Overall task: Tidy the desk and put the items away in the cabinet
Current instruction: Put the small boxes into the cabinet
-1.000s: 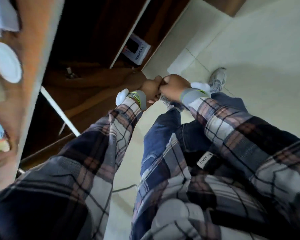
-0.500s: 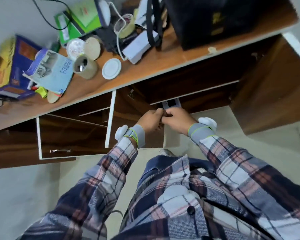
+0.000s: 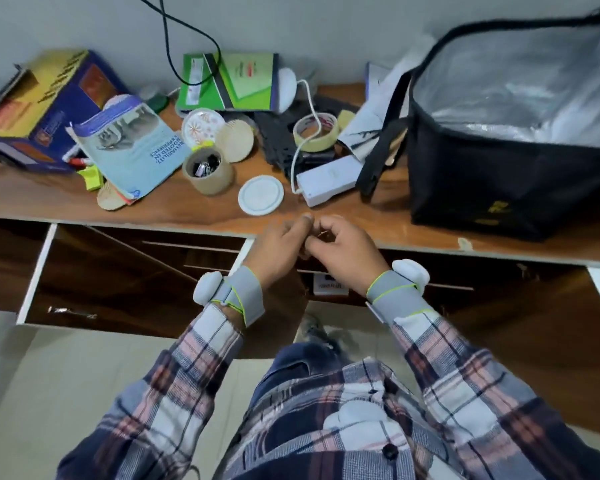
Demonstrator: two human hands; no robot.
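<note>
Desk (image 3: 378, 216), wood-grained with a pale chipped front edge, is carrying the clutter. Nearest the edge a flat white round lid (image 3: 261, 195) is lying beside a cardboard cup (image 3: 207, 171) of metal binder clips. At 12 o'clock from the lid, a masking-tape roll (image 3: 315, 133) is sitting under a white cable running to a white power adapter (image 3: 329, 180).

Left hand (image 3: 281, 247) and right hand (image 3: 347, 251) are meeting at the desk edge, at 5 o'clock from the lid. Their fingers are curling inward and touching. Whether they are pinching anything cannot be told, as the fingertips are hiding one another.

At 2 o'clock from the hands a black fabric bag (image 3: 513, 161) with a silver foil lining is running off the frame. At 10 o'clock a curling blue booklet (image 3: 132, 147) is overlapping a blue-and-yellow box (image 3: 39, 105).

Below, at 8 o'clock, the dark glossy cabinet door (image 3: 118, 278) is standing open, its interior too dim to read.

Half a second earlier the hands were lower, in front of the cabinet opening.
</note>
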